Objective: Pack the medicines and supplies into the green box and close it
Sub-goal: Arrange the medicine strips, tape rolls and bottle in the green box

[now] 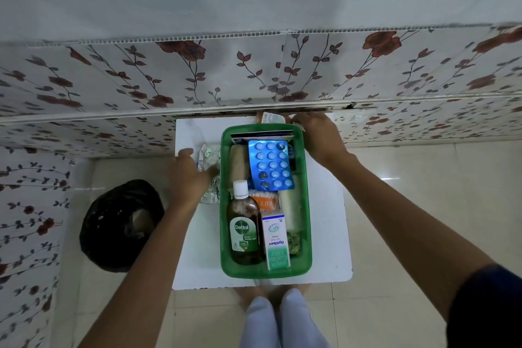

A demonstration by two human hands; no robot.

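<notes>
Nearest us, one green plastic box sits open on the white bench, its near rim close to the bench's front edge. Inside we count one brown Dettol bottle with a white cap, one white and green Optibex carton beside it, one pale wrapped roll along the right wall, one orange and white packet behind the bottle, one tan bandage roll along the left wall, and one blue blister strip of white tablets lying tilted on top. The box looks nearly full.

Left of the box, our left hand rests over a small heap of silver foil strips; whether its grip is clenched on them we cannot tell. A bare strip of bench lies in front of that hand, and a wider bare margin to the right of the box.

At the far right corner, our right hand lies over the box rim, fingers toward a small white packet by the wall; its grip is hidden, so we cannot tell.

One black bin bag stands on the floor, left of the bench.
</notes>
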